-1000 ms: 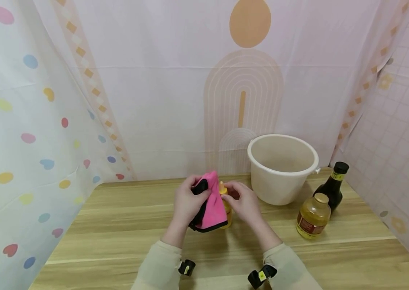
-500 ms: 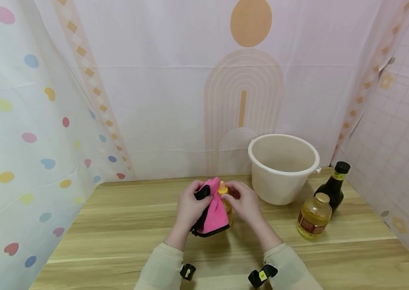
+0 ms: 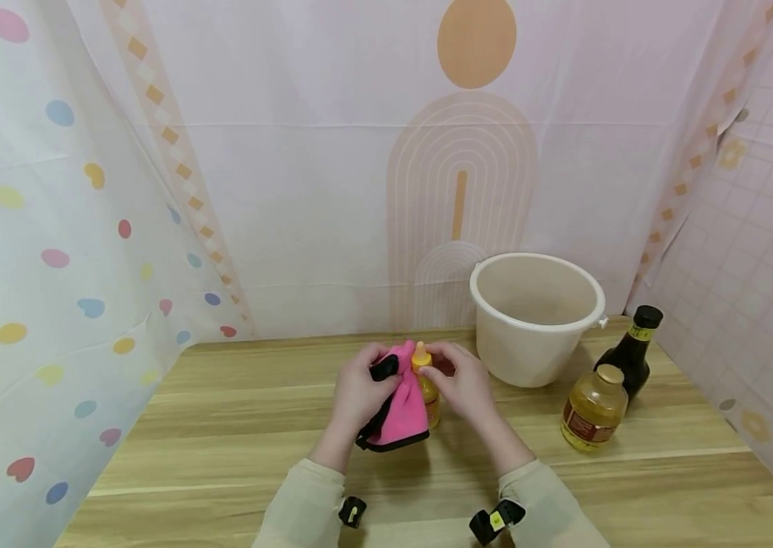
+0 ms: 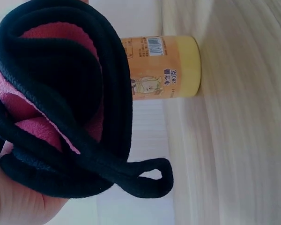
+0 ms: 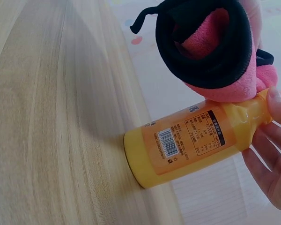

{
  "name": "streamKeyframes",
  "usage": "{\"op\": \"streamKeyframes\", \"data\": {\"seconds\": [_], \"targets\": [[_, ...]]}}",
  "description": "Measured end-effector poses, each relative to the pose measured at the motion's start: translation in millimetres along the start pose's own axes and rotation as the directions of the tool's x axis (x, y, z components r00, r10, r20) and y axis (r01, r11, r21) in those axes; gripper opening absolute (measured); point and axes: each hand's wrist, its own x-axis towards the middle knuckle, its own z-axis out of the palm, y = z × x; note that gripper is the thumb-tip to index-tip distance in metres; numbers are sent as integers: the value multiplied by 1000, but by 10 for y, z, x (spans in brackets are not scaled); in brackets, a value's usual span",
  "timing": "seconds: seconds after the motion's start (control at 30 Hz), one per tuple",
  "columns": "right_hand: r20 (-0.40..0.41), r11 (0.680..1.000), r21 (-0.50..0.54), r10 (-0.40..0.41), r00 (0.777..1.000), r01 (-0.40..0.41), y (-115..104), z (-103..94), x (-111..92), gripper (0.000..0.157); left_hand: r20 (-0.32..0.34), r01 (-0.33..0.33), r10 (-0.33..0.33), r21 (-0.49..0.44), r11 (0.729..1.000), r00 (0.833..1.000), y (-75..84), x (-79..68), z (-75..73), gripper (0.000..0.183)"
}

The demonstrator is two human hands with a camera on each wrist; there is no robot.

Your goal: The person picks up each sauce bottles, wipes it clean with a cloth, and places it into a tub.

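A pink cloth with black edging (image 3: 405, 411) is bunched in my left hand (image 3: 359, 392), its lower end hanging free. Beside it a yellow squeeze bottle with an orange label (image 5: 187, 140) stands upright on the table. My right hand (image 3: 462, 378) pinches this bottle near its neck, just under the pointed cap (image 3: 421, 354). The cloth lies against the upper part of the bottle in the right wrist view. In the left wrist view the folded cloth (image 4: 117, 93) hides most of the bottle, leaving the base and part of the label (image 4: 154, 70) showing.
To the right stands a cream bucket (image 3: 516, 354) near the back curtain. Further right are a glass bottle of yellow liquid (image 3: 592, 411) and a dark bottle with a black cap (image 3: 626, 361). Patterned curtains (image 3: 318, 190) enclose the wooden table (image 3: 222, 441).
My left hand and the cloth have shifted slightly down and right against the bottle, and the cloth's hanging end has swung a little. The right hand keeps its hold on the neck.
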Motion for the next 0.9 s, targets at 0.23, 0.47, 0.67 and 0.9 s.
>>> {"op": "streamKeyframes", "data": {"seconds": [0.23, 0.47, 0.67, 0.9], "targets": [[-3, 1000, 0, -6, 1000, 6, -1, -2, -1, 25, 19, 8, -8, -6, 1000, 1000, -43, -11, -8, 23], [-3, 1000, -10, -3, 1000, 3, -2, -2, -1, 26, 23, 25, -25, 33, 999, 999, -134, -43, -10, 26], [-7, 1000, -8, -6, 1000, 6, 4, 5, 0, 26, 68, 66, -73, 101, 993, 995, -343, -94, 79, 26], [-6, 1000, -7, -8, 1000, 8, 5, 6, 0, 26, 146, 85, -107, 148, 985, 983, -539, -136, 187, 27]]}}
